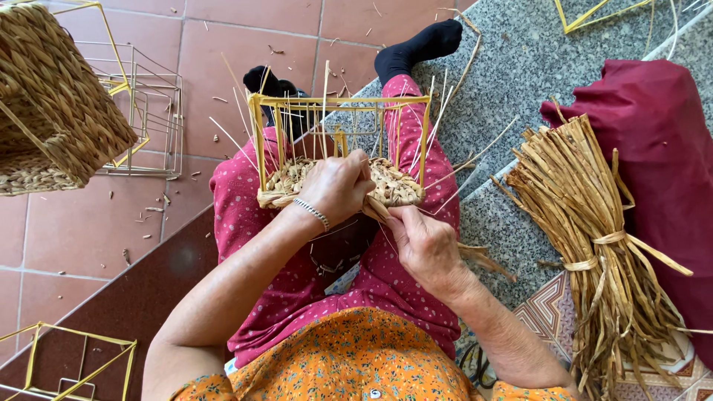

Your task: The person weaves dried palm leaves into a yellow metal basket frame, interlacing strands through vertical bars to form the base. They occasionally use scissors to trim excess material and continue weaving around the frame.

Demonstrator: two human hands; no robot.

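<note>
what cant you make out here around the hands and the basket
- Fingertips of the left hand, head view: curled over the half-woven straw basket on a yellow wire frame, so its grip is hidden.
- Near wall of that basket: covered by both hands.
- Right hand: fingers pinch a straw strand; its far end is lost in the weave.
- Tied bundle of dried straw: cut off by the bottom edge.

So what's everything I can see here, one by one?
wire frame with woven base: one, yellow wire with tan weave, on the lap
dried straw bundle: one, tan, tied, on the granite step at right
finished woven basket: one, tan, upper left
bare wire frames: several, yellow and grey, on the tiled floor
cloth: one, maroon, beside the bundle
bracelet: one, silver, left wrist
left hand: gripping the woven edge
right hand: pinching a straw strand
</note>
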